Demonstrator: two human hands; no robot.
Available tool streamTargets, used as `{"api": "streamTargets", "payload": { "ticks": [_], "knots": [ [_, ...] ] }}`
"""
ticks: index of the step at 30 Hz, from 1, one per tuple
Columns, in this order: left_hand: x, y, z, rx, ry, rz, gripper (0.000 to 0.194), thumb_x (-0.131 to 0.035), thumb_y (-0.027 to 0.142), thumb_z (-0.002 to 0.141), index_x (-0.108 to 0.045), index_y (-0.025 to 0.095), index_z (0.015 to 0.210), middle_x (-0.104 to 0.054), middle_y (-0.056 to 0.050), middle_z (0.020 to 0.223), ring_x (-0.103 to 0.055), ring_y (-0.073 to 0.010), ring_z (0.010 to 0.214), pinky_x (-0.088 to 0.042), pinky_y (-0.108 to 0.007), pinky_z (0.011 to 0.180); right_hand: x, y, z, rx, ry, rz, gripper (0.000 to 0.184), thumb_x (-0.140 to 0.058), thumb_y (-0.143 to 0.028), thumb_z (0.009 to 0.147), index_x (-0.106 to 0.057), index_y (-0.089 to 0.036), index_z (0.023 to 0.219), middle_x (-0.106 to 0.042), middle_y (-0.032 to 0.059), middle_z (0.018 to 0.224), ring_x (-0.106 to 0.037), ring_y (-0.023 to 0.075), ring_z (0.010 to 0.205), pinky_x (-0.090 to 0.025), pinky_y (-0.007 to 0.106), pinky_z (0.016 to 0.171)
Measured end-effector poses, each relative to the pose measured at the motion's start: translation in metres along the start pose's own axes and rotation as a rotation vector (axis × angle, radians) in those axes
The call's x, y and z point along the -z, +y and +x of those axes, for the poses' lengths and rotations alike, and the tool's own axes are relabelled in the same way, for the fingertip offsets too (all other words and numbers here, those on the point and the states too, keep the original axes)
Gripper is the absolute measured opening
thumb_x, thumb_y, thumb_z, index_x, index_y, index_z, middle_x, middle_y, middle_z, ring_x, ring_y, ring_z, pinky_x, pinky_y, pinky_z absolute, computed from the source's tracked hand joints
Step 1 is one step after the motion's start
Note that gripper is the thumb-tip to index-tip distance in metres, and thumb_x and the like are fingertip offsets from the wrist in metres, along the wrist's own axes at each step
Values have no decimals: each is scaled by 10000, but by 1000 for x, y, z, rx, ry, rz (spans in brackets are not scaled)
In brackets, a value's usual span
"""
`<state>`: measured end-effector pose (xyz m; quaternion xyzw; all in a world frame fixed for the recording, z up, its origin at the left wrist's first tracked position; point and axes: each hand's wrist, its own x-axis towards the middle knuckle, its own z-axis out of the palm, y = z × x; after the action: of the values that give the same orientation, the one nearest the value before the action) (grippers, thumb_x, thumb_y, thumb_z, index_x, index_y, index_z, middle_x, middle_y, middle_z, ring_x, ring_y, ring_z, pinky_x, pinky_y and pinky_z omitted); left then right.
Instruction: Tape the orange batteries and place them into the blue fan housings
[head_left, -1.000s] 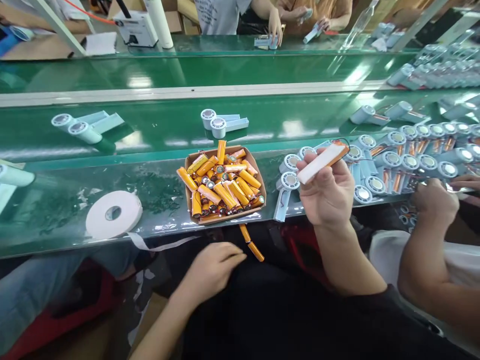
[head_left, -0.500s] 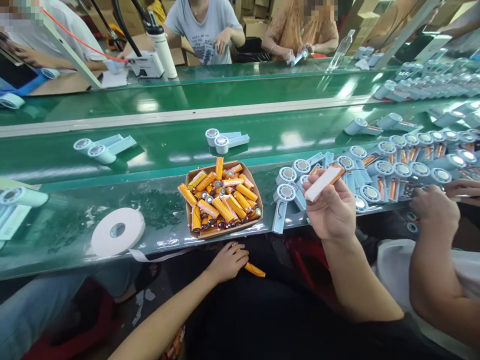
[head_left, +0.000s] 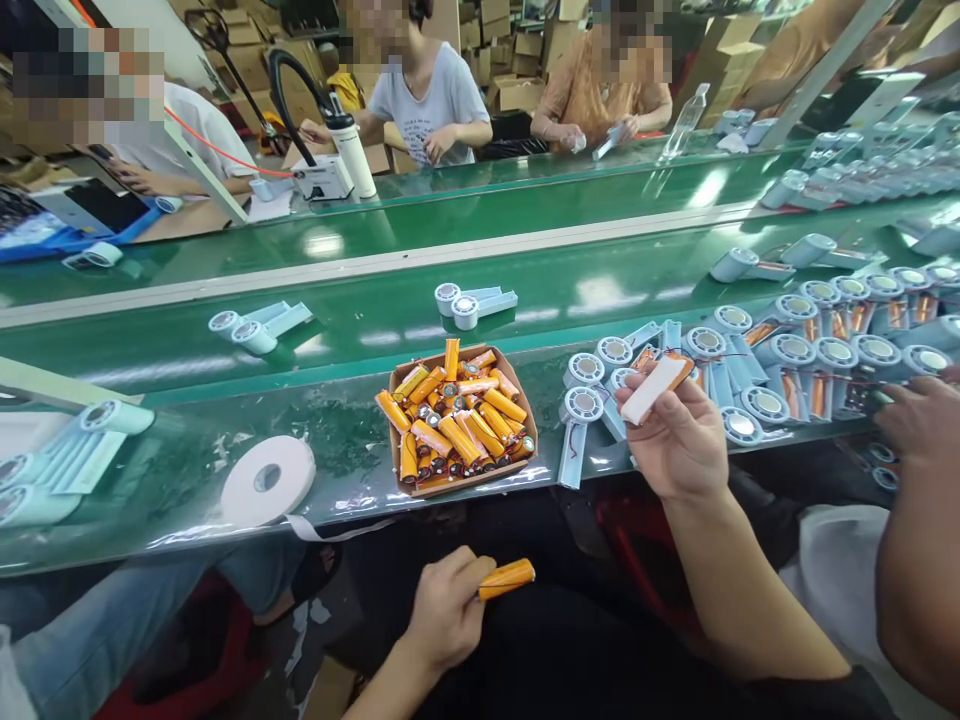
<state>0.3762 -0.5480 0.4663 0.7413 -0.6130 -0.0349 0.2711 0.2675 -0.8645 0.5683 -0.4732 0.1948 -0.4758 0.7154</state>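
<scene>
My left hand (head_left: 450,608) is closed round one end of an orange battery (head_left: 507,579), low in front of my lap and below the bench edge. Raised over the bench, my right hand (head_left: 686,440) pinches another orange battery (head_left: 681,370) with a strip of white tape (head_left: 651,390) along its side. Between and beyond my hands sits a cardboard box (head_left: 455,487) heaped with orange batteries that have dark wires. Pale blue fan housings (head_left: 583,405) with handles lie just behind my right hand, some with orange batteries in their handles.
A roll of white tape (head_left: 268,481) lies left of the box, its loose end over the bench edge. More fan housings (head_left: 112,425) lie far left and on the green belt (head_left: 375,305). A co-worker's arm (head_left: 922,520) is close at right; several people sit opposite.
My left hand has moved down, and its battery now points to the right and slightly up. My right hand still holds the taped battery. The view has tilted up slightly and shifted left.
</scene>
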Motion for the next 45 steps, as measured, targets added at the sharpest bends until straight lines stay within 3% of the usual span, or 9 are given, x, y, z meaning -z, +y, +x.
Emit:
{"api": "streamTargets", "payload": {
  "ticks": [4, 9, 13, 20, 24, 30, 35, 39, 45],
  "knots": [
    [101, -12, 57, -9, 365, -4, 398, -484, 81, 969, -707, 265, 1243, -729, -27, 963, -703, -148, 802, -569, -245, 743, 6, 0, -3, -27, 19, 19, 375, -991, -431, 741, -830, -291, 1049, -865, 15, 938, -835, 196, 773, -713, 310, 773],
    [171, -55, 154, 53, -94, 74, 477, -600, 296, 953, -691, 307, 1421, -658, -91, 1400, -633, -274, 1310, -551, -423, 1134, 17, -3, -3, -75, 5, 42, 390, -1002, -424, 734, -828, -283, 1054, -862, 37, 922, -833, 216, 760, -708, 314, 706],
    [166, -80, 242, 38, -220, 65, 520, -537, 424, 1002, -613, 268, 1493, -622, -98, 1526, -600, -284, 1372, -536, -442, 1158, 19, -5, 12, -128, -38, 47, 494, -1026, -382, 715, -798, -306, 1147, -859, 23, 910, -838, 224, 775, -702, 304, 674],
    [85, -105, 402, -17, -396, 624, 293, -659, 328, 980, -790, 166, 1187, -727, -172, 1382, -582, -350, 1371, -439, -511, 1192, 5, -7, 54, -113, -208, -58, 602, -1013, -437, 736, -681, -329, 1227, -859, 29, 948, -844, 279, 830, -719, 417, 702],
    [76, -116, 407, -97, -469, 658, 214, -641, 104, 915, -811, 141, 1040, -740, -207, 1251, -660, -330, 1217, -535, -459, 1031, 0, -13, 66, -120, -250, -131, 529, -958, -466, 812, -622, -308, 1189, -866, 59, 1004, -851, 279, 833, -725, 432, 730],
    [119, -149, 367, -133, -478, 599, 300, -538, 35, 918, -804, 168, 954, -715, -191, 1187, -631, -318, 1180, -584, -432, 937, -37, -7, 100, -133, -401, -245, 493, -952, -430, 811, -636, -254, 1146, -856, 79, 1047, -845, 229, 856, -707, 346, 723],
    [130, -184, 344, 60, -448, 483, 203, -632, 85, 887, -768, 183, 771, -747, -187, 1090, -622, -360, 1216, -520, -551, 1047, -92, 46, 154, -149, -563, -333, 476, -953, -344, 759, -685, -227, 1134, -847, 22, 925, -825, 196, 846, -686, 345, 778],
    [131, -209, 351, 130, -505, 321, 84, -772, 174, 813, -787, 242, 765, -806, -59, 965, -719, -236, 972, -533, -334, 920, -133, 102, 190, -192, -638, -477, 426, -893, -331, 784, -668, -220, 1129, -847, 11, 919, -810, 196, 841, -654, 351, 792],
    [130, -218, 351, 211, -408, 204, 137, -656, 248, 949, -787, 260, 913, -817, -12, 930, -725, -197, 879, -476, -271, 781, -154, 136, 199, 104, -937, -1195, 350, -727, -290, 1000, -657, -221, 1335, -835, 28, 945, -785, 195, 847, -573, 313, 822]
  ]
}}
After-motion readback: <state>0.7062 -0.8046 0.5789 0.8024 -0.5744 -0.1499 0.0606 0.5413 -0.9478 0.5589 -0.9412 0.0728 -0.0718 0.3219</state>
